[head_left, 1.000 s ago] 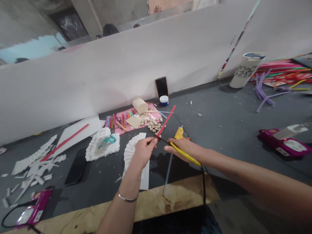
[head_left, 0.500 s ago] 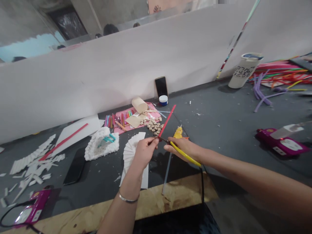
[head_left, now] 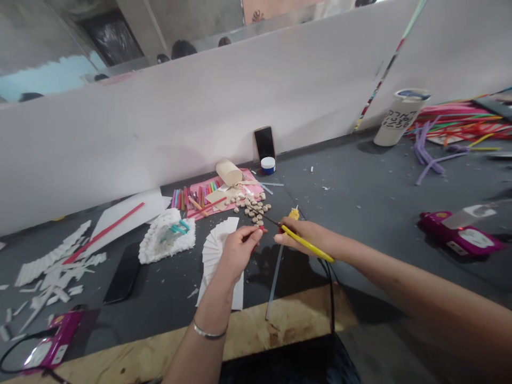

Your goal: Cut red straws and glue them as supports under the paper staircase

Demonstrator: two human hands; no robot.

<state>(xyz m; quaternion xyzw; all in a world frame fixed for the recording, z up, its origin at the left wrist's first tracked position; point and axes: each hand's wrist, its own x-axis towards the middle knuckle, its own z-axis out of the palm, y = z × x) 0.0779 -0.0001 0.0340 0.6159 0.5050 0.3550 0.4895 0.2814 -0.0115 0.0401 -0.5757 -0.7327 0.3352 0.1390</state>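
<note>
Yellow handles mark the tool point(head_left: 307, 245) that the right hand point(head_left: 310, 231) is curled around, its tips pointing toward pebbles point(head_left: 241, 197). The left hand's point(head_left: 235, 252) fingertips pinch a red stub point(head_left: 262, 228); a red strip point(head_left: 208, 207) lies farther left.

Your one view comes from your head — it looks forward and down across the table point(head_left: 344, 186), with your left hand point(head_left: 239, 249) and right hand point(head_left: 307, 230) near its middle. Your forearms point(head_left: 394, 272) run in from the bottom and right edges. The view leans — the wall point(head_left: 224, 101) rises rightward, the room point(head_left: 200, 20) showing above it.
</note>
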